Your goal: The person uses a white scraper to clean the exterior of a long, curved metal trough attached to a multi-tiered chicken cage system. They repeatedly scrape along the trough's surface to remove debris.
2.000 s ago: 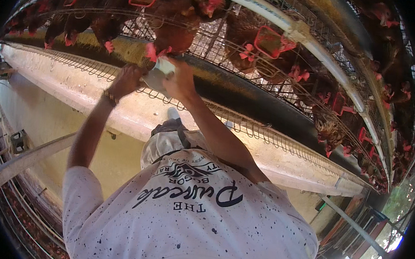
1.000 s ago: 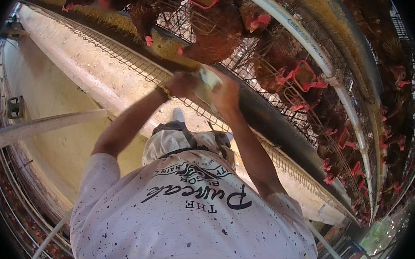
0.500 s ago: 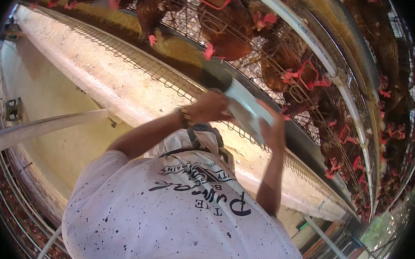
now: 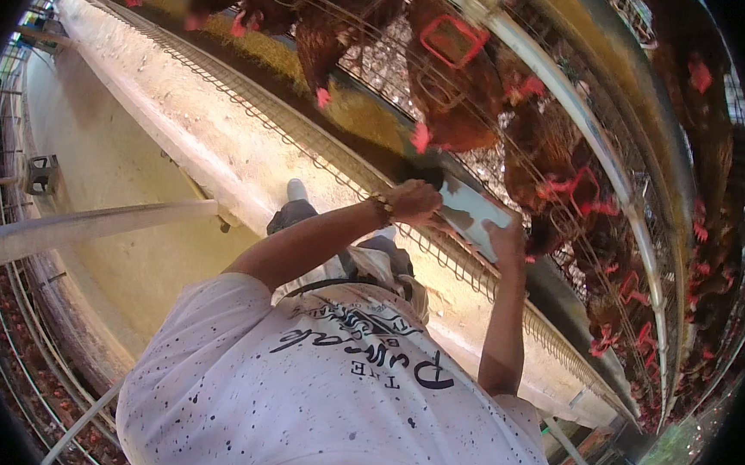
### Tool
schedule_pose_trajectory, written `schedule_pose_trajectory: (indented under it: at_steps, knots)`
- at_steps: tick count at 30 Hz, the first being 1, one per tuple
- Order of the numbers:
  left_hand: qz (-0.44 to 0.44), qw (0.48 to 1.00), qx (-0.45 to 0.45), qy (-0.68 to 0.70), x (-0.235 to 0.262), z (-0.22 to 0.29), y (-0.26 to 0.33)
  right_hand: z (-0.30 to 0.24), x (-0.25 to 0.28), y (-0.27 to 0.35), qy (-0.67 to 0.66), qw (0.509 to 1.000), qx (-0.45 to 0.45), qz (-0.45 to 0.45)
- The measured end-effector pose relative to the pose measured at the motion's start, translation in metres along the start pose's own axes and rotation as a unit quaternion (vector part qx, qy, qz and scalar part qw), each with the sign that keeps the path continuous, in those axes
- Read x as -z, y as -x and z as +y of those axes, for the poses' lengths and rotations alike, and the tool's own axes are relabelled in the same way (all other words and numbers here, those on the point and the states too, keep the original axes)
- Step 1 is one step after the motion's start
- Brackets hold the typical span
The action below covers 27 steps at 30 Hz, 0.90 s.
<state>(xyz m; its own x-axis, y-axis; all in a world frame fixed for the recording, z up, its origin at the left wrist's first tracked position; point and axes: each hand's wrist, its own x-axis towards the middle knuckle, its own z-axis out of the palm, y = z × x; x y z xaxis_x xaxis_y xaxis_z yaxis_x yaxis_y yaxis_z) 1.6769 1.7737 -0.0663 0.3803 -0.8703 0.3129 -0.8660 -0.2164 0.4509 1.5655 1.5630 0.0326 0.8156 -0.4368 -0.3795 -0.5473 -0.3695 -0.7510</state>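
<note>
A pale blue-white, smooth piece (image 4: 484, 207) with brownish patches, like a cut length of pipe or a scoop, sits over the dark feed trough (image 4: 550, 284) in front of the cages. My left hand (image 4: 415, 203), with a bracelet at the wrist, is closed at its left end. Around its right end my right hand (image 4: 508, 239) is closed, thumb on top. Yellowish feed (image 4: 355, 115) lies in the trough left of my hands. The underside of the piece is hidden.
Brown hens (image 4: 456, 91) with red combs stand behind cage wires beyond the trough. A white pipe (image 4: 572, 100) runs along the cages. Wire mesh (image 4: 309, 146) edges the trough's near side. At left are a pale beam (image 4: 97, 224) and a dark stool-like object (image 4: 41, 175).
Both hands and the pale piece have shifted a little right in the picture. The whole view has also moved, and a foot in a light shoe now shows below the trough.
</note>
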Motion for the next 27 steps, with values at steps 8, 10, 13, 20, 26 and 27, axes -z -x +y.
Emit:
schedule_pose_trajectory:
  at_steps: [8,10,13,20,26,27]
  knots:
    - [-0.209,0.976,0.061,-0.011,0.143,-0.165,0.065,-0.153,-0.178,-0.034,0.050,0.987,0.136,0.063]
    - [-0.143,0.989,0.015,-0.043,0.152,-0.210,0.101,-0.186,-0.228,-0.037,-0.029,0.983,0.167,0.067]
    - [-0.053,0.993,0.057,-0.094,0.229,-0.234,0.119,-0.212,-0.301,-0.067,-0.029,0.997,0.052,0.057]
    - [-0.065,0.985,0.154,-0.043,0.320,-0.249,0.156,-0.247,-0.344,-0.091,-0.101,0.979,0.166,0.065]
    - [-0.098,0.979,0.049,0.170,0.224,-0.168,0.117,-0.170,-0.202,-0.010,-0.091,0.992,0.082,0.038]
    - [-0.078,0.975,0.045,0.204,0.195,-0.148,0.107,-0.166,-0.176,0.007,-0.072,0.994,0.072,0.049]
